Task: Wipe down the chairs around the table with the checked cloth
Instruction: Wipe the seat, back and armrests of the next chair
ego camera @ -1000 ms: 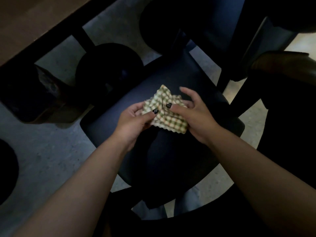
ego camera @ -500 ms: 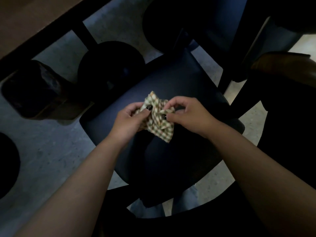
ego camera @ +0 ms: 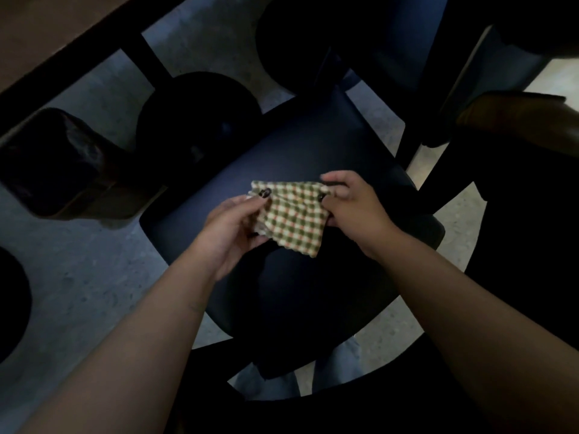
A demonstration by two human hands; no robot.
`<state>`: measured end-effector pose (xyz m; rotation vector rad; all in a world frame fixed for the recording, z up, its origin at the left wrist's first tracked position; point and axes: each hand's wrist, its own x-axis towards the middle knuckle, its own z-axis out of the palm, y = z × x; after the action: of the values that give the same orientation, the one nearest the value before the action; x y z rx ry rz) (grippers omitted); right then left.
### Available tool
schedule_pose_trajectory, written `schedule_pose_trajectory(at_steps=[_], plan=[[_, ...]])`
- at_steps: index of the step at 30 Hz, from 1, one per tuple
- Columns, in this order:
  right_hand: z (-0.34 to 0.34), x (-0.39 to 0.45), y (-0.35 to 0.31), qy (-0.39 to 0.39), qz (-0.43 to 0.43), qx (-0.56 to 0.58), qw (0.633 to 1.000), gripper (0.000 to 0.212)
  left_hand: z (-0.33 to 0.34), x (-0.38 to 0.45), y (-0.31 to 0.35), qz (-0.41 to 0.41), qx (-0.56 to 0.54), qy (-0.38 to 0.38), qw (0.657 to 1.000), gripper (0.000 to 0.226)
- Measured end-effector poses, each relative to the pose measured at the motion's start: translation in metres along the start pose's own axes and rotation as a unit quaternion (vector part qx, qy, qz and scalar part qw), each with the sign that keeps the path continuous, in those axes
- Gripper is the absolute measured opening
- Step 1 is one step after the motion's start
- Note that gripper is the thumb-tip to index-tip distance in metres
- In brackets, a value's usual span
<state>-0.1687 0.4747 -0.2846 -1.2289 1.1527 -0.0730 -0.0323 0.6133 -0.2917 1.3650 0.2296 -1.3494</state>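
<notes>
Here, in the head view, the checked cloth (ego camera: 293, 217) is held up between both hands over the dark blue seat of a chair (ego camera: 313, 145), spread into a rough flat panel with its lower corner hanging down toward the person. The left hand (ego camera: 233, 228) grips the cloth's left edge: the thumb, with a dark-painted nail, pinches down on the upper left corner, while the fingers curl beneath the fabric, a bunched fold of it showing against the palm. The right hand (ego camera: 352, 203) pinches the cloth's right edge, thumb on top near the upper right corner and the fingers curled round behind it, so the fabric lies stretched between the two hands, to the right of the left hand and to the left of the right. The cloth seems to be raised off the seat rather than lying on it, though the dim light makes the gap hard to judge. Both bare forearms reach in from the bottom of the frame. A brown table (ego camera: 47, 32) fills the upper left corner, its dark edge running diagonally, and a round black base (ego camera: 197, 120) sits on the grey floor (ego camera: 78, 277) beneath it. Another chair (ego camera: 391, 42) stands beyond the first, largely in shadow.
</notes>
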Motion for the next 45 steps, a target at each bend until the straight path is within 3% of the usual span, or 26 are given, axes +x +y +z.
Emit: schedule_pose_trajectory(at_steps=[2,4,7,8,11,13,15,16,19,21,22,23,25,26,27,29,33,37,42,45], plan=[[0.000,-0.001,0.003,-0.022,-0.010,-0.040,0.999,0.035,0.006,0.002,-0.001,-0.030,0.057,0.004,0.998,0.030],[-0.007,-0.003,0.002,-0.033,-0.028,-0.130,0.991,0.037,0.018,0.003,-0.001,-0.049,0.096,0.017,0.994,0.029],[-0.036,-0.012,-0.008,-0.072,-0.081,-0.333,0.937,0.038,0.046,0.008,-0.002,-0.011,0.173,0.065,0.983,0.021],[-0.051,-0.016,-0.015,-0.075,-0.117,-0.428,0.893,0.037,0.055,0.012,-0.002,0.016,0.221,0.082,0.972,0.023],[-0.100,-0.026,-0.041,-0.021,-0.235,-0.670,0.704,0.040,0.090,0.023,-0.008,0.118,0.380,0.093,0.913,0.024],[-0.121,-0.029,-0.052,-0.021,-0.230,-0.731,0.642,0.048,0.114,0.032,-0.021,0.214,0.493,0.057,0.841,0.019],[-0.128,-0.033,-0.052,-0.060,-0.160,-0.760,0.627,0.055,0.136,0.044,-0.041,0.300,0.560,0.012,0.772,0.023],[-0.127,-0.037,-0.047,-0.078,-0.092,-0.762,0.637,0.056,0.145,0.050,-0.053,0.321,0.576,-0.005,0.752,0.031],[-0.115,-0.054,-0.029,-0.110,0.085,-0.729,0.671,0.045,0.161,0.072,-0.080,0.338,0.582,-0.013,0.739,0.054],[-0.102,-0.071,-0.022,-0.130,0.112,-0.705,0.688,0.039,0.166,0.088,-0.095,0.356,0.592,-0.029,0.723,0.058],[-0.099,-0.081,-0.021,-0.143,0.117,-0.708,0.682,0.042,0.167,0.095,-0.103,0.358,0.625,-0.061,0.691,0.059],[-0.098,-0.091,-0.022,-0.151,0.116,-0.730,0.656,0.050,0.167,0.100,-0.112,0.354,0.674,-0.109,0.639,0.059],[-0.110,-0.107,-0.026,-0.156,0.102,-0.803,0.565,0.066,0.165,0.108,-0.129,0.328,0.774,-0.187,0.509,0.061],[-0.118,-0.114,-0.026,-0.159,0.101,-0.832,0.521,0.069,0.165,0.111,-0.134,0.317,0.806,-0.204,0.456,0.063],[-0.126,-0.121,-0.024,-0.167,0.101,-0.852,0.486,0.071,0.164,0.113,-0.137,0.315,0.822,-0.210,0.426,0.065],[-0.132,-0.136,-0.016,-0.188,0.103,-0.870,0.443,0.076,0.164,0.118,-0.139,0.328,0.827,-0.219,0.400,0.067],[-0.117,-0.143,0.002,-0.197,0.126,-0.885,0.403,0.084,0.169,0.126,-0.138,0.353,0.828,-0.253,0.354,0.066],[-0.105,-0.135,0.018,-0.220,0.137,-0.871,0.418,0.084,0.190,0.124,-0.151,0.376,0.818,-0.305,0.311,0.061],[-0.104,-0.131,0.026,-0.233,0.142,-0.870,0.410,0.087,0.195,0.116,-0.171,0.403,0.815,-0.331,0.251,0.053],[-0.105,-0.130,0.027,-0.229,0.142,-0.872,0.409,0.087,0.174,0.113,-0.168,0.424,0.804,-0.372,0.188,0.055]])
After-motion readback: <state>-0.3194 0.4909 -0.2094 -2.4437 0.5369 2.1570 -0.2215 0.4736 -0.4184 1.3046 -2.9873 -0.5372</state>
